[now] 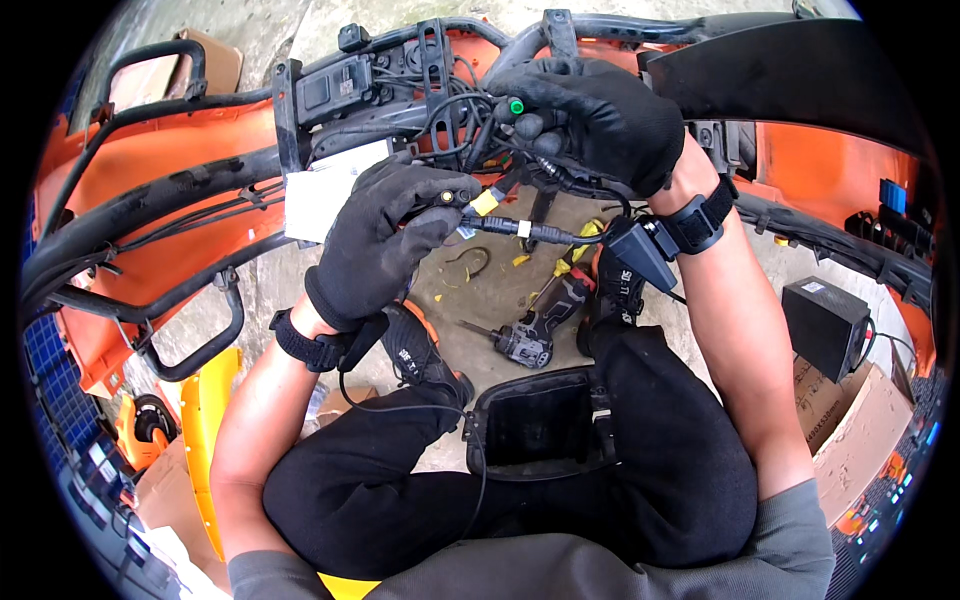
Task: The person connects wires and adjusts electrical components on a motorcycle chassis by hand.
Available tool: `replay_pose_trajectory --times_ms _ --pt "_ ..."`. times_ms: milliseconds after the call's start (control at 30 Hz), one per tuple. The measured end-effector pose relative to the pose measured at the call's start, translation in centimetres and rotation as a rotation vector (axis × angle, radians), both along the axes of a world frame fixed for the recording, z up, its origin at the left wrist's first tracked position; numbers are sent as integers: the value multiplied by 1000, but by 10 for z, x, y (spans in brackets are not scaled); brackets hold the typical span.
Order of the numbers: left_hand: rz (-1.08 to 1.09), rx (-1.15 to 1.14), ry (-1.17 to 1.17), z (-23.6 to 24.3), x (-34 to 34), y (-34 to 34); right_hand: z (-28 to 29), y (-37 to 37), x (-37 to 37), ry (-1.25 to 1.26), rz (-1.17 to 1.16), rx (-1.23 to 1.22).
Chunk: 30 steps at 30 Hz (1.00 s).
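My left hand (390, 240), in a black glove, is closed on a small black cable connector (450, 197) with a yellow-marked end. My right hand (610, 125), also gloved, is higher and to the right, fingers curled around a bunch of black cable connectors (530, 127), one with a green ring. Below them runs a black cable (555, 234) with a white band, beside a yellow tag (486, 202). Wires thread through the black tube frame (160, 205) over orange body panels (250, 130). A white sheet (315, 200) lies behind my left hand, partly hidden.
A power drill (530, 335) and an open black case (535, 425) lie on the concrete floor between my legs. A black box (825, 325) and cardboard carton (855, 440) are at right. Yellow panels (205, 440) stand at lower left. A dark curved panel (760, 75) spans the upper right.
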<state>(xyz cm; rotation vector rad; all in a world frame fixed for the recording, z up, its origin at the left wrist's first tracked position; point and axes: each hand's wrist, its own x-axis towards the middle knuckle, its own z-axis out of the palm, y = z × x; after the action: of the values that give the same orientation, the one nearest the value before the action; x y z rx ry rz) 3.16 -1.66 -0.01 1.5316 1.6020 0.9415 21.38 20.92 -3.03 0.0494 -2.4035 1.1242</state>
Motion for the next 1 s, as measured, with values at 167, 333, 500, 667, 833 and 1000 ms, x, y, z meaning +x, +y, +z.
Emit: replay_pose_trajectory --times_ms 167,333,500,667,833,1000 --pt "-8 13 47 -1 -1 -1 -7 1 1 -38 42 -245" --pt "-20 25 63 0 -2 0 -11 2 1 32 27 -155" --pt "8 -7 -11 -1 -1 -1 -1 2 4 -272 102 -709" --pt "35 -51 -94 3 3 0 -2 1 6 -154 29 -200" --pt "23 -19 -38 1 2 0 -13 8 5 -330 93 -923" --pt "24 -36 -16 -1 0 -2 -9 0 1 -293 29 -1176"
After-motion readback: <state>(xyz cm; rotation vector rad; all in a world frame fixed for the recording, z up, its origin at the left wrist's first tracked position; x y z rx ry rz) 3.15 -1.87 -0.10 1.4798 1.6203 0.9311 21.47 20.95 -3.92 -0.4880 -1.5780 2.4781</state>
